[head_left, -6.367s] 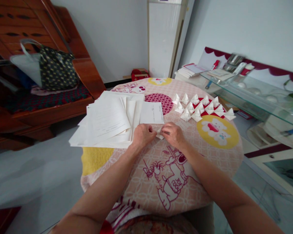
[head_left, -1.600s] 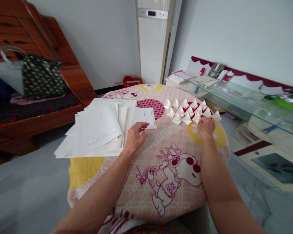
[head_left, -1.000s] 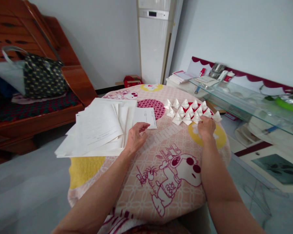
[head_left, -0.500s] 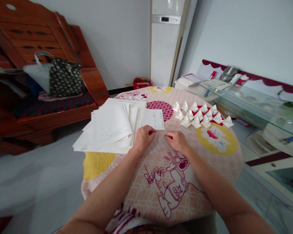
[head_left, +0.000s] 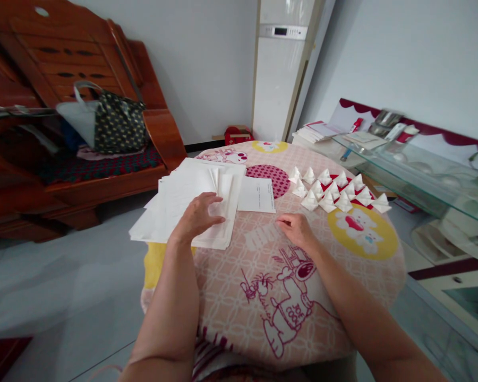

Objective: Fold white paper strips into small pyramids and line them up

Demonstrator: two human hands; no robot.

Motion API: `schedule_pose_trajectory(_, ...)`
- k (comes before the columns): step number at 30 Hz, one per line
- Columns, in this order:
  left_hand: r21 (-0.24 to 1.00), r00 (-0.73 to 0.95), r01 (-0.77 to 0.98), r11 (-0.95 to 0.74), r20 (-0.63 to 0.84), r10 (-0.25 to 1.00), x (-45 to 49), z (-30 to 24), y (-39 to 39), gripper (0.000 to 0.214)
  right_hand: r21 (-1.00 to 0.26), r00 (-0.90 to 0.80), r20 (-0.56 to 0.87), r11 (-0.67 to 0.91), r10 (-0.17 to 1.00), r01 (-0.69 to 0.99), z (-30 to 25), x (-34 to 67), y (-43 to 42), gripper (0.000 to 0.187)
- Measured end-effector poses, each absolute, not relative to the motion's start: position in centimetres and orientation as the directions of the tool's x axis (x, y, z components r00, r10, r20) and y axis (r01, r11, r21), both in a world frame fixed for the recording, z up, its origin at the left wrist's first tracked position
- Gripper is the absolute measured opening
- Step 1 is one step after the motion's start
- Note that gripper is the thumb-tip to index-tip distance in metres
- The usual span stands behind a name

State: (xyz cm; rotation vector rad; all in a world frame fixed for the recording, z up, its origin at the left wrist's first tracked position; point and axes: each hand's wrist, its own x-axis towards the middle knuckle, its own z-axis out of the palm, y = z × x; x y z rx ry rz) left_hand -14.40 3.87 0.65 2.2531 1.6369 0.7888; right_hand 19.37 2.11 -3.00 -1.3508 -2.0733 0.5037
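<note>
My left hand [head_left: 199, 215] is over the right part of a stack of white paper sheets [head_left: 171, 212], its thumb and fingers apart with nothing between them. Whether its fingertips touch the paper I cannot tell. My right hand [head_left: 297, 229] rests low over the patterned tablecloth [head_left: 239, 286], fingers curled and pressed together, and no object shows in them. Just beyond its fingertips lies a smaller white sheet [head_left: 258, 194] with printed lines, beside the stack. Several folded white paper pieces [head_left: 329, 201] with pointed tops stand in rows farther right.
At the right, a glass shelf [head_left: 422, 175] holds cups and metal containers, close to the table's edge. Papers [head_left: 316, 131] lie piled behind the table. A wooden bench [head_left: 83, 58] with a dotted bag [head_left: 117, 124] is at the left. A tall white air conditioner [head_left: 281, 79] stands at the back.
My left hand has moved left from near the small sheet to the paper stack, and its fingers have opened. My right hand stays nearly in place. The view has shifted slightly.
</note>
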Motion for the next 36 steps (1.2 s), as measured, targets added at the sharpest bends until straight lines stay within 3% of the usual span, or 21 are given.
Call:
schedule_pose_trajectory(3,0.519,0.205,0.799,-0.304,0.24,0.949,-14.4,0.5,3.9,0.044,-0.587,-0.303,0.287,0.416,0.909,0.694,-3.1,19.5,2.2,0.021)
schedule_pose_trajectory(7,0.529,0.186,0.794,-0.3,0.259,0.948,-14.1,0.6,3.9,0.04,-0.498,-0.289,0.401,0.472,0.869,0.728,-2.9,19.0,2.2,0.02)
schedule_pose_trajectory(11,0.502,0.249,0.758,-0.418,0.369,0.895,-12.0,0.7,3.9,0.026,-0.347,-0.396,0.451,0.566,0.8,0.748,-3.0,17.8,2.2,0.021)
schedule_pose_trajectory(14,0.491,0.354,0.72,-0.49,0.348,0.868,-9.7,0.3,3.7,0.02,-0.282,-0.478,0.408,0.606,0.778,0.744,-3.4,17.0,2.4,0.024)
schedule_pose_trajectory(18,0.484,0.428,0.681,-0.549,0.345,0.835,-7.2,-0.3,3.7,0.035,-0.287,-0.497,0.413,0.627,0.763,0.724,-3.4,17.1,2.9,0.032)
schedule_pose_trajectory(22,0.489,0.39,0.68,-0.546,0.388,0.835,-5.9,-0.5,4.1,0.057,-0.378,-0.482,0.491,0.675,0.726,0.633,-2.2,18.3,2.5,0.022)
schedule_pose_trajectory(25,0.52,0.402,0.678,-0.52,0.329,0.854,-5.4,-0.2,4.0,0.036,-0.56,-0.44,0.482,0.653,0.757,0.51,-1.1,19.8,1.9,0.013)
schedule_pose_trajectory(28,0.565,0.401,0.696,-0.443,0.206,0.893,-4.9,0.5,3.4,0.011,-0.753,-0.355,0.384,0.512,0.852,0.414,-0.3,21.3,1.7,0.009)
schedule_pose_trajectory(33,0.665,0.4,0.644,-0.379,0.13,0.907,-4.3,1.4,2.4,0.019,-0.941,-0.271,0.137,0.211,0.953,0.265,0.3,22.9,2.2,0.06)
schedule_pose_trajectory(34,0.695,0.411,0.615,-0.371,0.119,0.904,-4.3,1.4,2.3,0.02,-0.953,-0.275,0.101,0.173,0.956,0.25,0.4,23.1,2.2,0.063)
schedule_pose_trajectory(36,0.752,0.437,0.557,-0.353,0.096,0.894,-4.2,1.4,2.2,0.023,-0.955,-0.296,0.034,0.118,0.955,0.272,0.6,23.4,2.1,0.049)
